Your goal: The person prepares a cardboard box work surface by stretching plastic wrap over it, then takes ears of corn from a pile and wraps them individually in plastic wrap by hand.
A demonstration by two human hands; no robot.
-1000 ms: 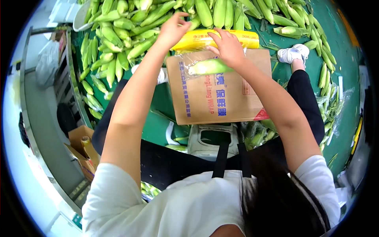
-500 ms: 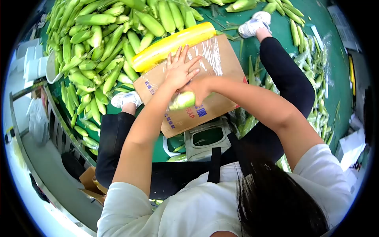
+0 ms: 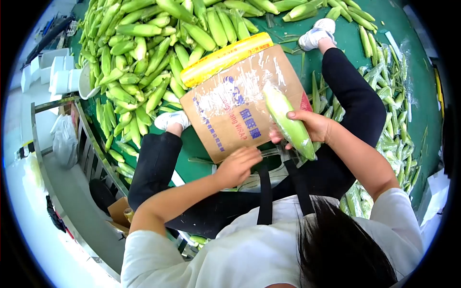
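Observation:
My right hand is closed around an ear of corn in its green husk, tilted above the right side of a cardboard box. Clear film shines at the ear's lower end. My left hand is at the box's near edge, its fingers pinched together. From those fingertips a thin strand of cling film stretches toward the corn. Across the far edge of the cardboard box lies a yellow roll of cling film. Wrinkled film covers part of the box top.
A large heap of unwrapped corn spreads over the green floor at the far left. Film-wrapped ears lie along the right. A metal rack with a hanging plastic bag stands at left, near white foam boxes.
Both hands were together over the box with the corn. My right hand has carried the corn rightward and toward me; my left has drawn back to the near edge. The view has shifted slightly.

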